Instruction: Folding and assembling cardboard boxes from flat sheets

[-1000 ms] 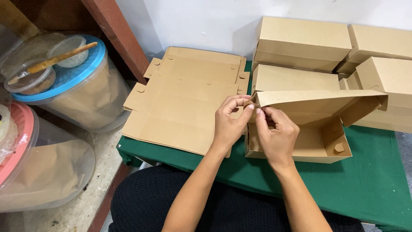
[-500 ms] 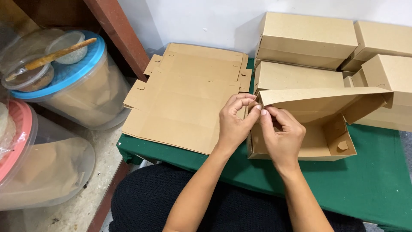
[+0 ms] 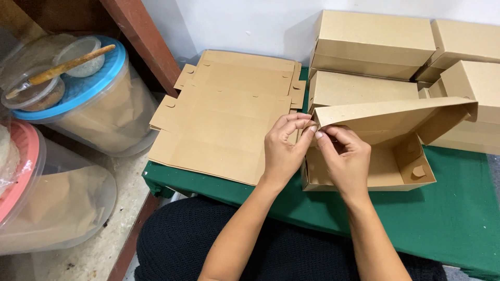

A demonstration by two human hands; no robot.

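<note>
Head view: left hand point(image 3: 284, 151) and right hand point(image 3: 346, 158) both pinch half-folded cardboard box point(image 3: 396, 166) at its left lid corner; lid's long axis extends right.

A half-folded box point(image 3: 385, 156) sat on the table point(image 3: 458, 218) before stacked finished boxes point(image 3: 375, 39), flat cardboard blanks point(image 3: 224, 114) lying to its left; lidded tubs point(image 3: 88, 104) stood on the floor point(image 3: 88, 255) left of the table.
</note>
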